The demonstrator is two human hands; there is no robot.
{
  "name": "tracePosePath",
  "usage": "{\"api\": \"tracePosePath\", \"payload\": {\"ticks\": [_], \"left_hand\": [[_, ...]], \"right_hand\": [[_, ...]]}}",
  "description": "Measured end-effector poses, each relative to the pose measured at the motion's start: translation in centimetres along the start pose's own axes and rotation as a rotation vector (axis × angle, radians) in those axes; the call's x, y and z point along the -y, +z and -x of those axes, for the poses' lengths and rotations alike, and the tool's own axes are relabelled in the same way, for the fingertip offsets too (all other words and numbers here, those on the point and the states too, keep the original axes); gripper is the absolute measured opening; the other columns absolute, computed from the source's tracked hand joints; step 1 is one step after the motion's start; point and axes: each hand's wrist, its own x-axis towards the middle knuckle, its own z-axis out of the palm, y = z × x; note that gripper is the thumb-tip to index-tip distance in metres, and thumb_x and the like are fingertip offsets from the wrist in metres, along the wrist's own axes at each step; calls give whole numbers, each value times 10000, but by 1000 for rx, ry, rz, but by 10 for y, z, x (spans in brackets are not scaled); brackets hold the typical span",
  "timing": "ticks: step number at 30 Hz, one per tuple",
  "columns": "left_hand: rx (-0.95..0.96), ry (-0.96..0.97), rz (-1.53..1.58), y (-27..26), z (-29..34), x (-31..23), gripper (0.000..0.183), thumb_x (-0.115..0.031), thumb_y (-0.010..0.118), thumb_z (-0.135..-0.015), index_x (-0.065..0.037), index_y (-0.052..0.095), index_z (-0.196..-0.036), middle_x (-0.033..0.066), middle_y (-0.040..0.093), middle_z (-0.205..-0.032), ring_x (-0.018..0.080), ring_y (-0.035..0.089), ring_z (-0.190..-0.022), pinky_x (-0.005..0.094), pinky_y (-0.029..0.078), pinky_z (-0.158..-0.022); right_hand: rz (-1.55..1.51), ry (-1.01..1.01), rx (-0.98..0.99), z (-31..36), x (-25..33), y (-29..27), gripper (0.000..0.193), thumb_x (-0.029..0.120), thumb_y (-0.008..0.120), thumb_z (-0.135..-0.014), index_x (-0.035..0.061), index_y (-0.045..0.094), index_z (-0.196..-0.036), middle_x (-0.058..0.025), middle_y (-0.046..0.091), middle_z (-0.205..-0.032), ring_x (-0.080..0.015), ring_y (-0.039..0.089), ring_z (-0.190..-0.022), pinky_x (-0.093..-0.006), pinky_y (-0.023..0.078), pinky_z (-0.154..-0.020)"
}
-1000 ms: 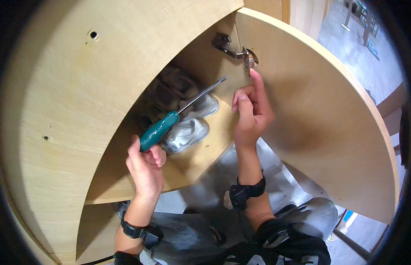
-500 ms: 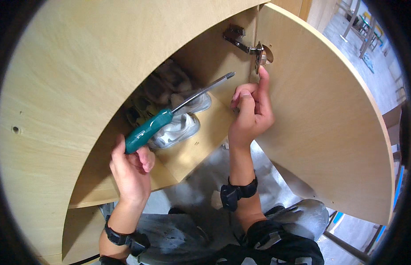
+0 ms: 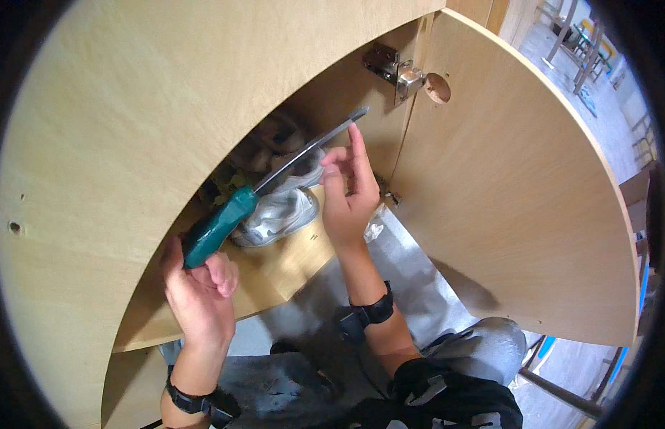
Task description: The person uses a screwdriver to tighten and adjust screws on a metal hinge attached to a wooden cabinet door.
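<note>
My left hand is closed round the green handle of a screwdriver, whose metal shaft slants up to the right across the cabinet opening. Close beneath its tip, my right hand points its index finger up at the shaft; whether they touch, I cannot tell. The thumb and other fingers are curled together, and anything inside them is hidden. Above them, a metal hinge is fixed to the cabinet's inner side wall, its cup standing out of the round hole in the wooden door.
Grey-white shoes rest on the cabinet's shelf, with more behind in shadow. A lower hinge shows near the door's edge. The big wooden panel fills the left. My knees are below.
The hinge cup has come out of the door's hole and swung left. My right hand has moved left and down from the hinge toward the screwdriver shaft. The screwdriver has shifted slightly left.
</note>
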Motion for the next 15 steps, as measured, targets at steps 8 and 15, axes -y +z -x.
{"api": "tracePosePath", "payload": {"ticks": [8, 15], "left_hand": [[114, -48, -95, -12, -4, 16, 482, -428, 349, -950, -85, 413, -618, 22, 402, -519, 117, 365, -463, 271, 285, -463], [103, 1, -170, -6, 2, 14, 342, -356, 424, -945, -39, 496, -837, 31, 468, -582, 105, 415, -475, 238, 327, -449]], "right_hand": [[-261, 309, 32, -7, 28, -33, 342, 12, 477, -856, -60, 521, -1187, -59, 571, -796, -115, 530, -695, -226, 434, -632], [-523, 430, 263, 4, 57, -30, 416, 183, 475, -869, -135, 504, -1134, -135, 592, -828, -157, 558, -691, -249, 434, -621]]}}
